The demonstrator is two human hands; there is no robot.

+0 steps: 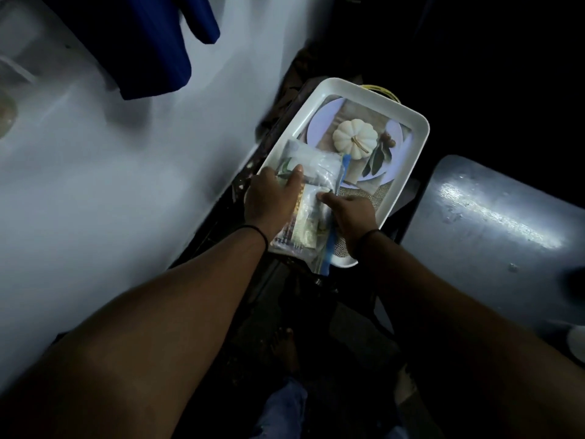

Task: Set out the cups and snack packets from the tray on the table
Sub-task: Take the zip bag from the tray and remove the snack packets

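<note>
A white rectangular tray [414, 144] with a printed pumpkin picture on its bottom sits in the middle of the view, on a dark stand. At its near end lie clear snack packets [316, 172] with a blue strip along one side. My left hand [272, 198] grips the packets from the left, thumb on top. My right hand [351, 217] holds them from the right, near the tray's near edge. No cups show in the tray.
A pale table surface [110, 185] fills the left side, with a blue cloth [152, 42] hanging over its far part. A grey chair seat [493, 236] stands to the right of the tray. Dark floor and my feet lie below.
</note>
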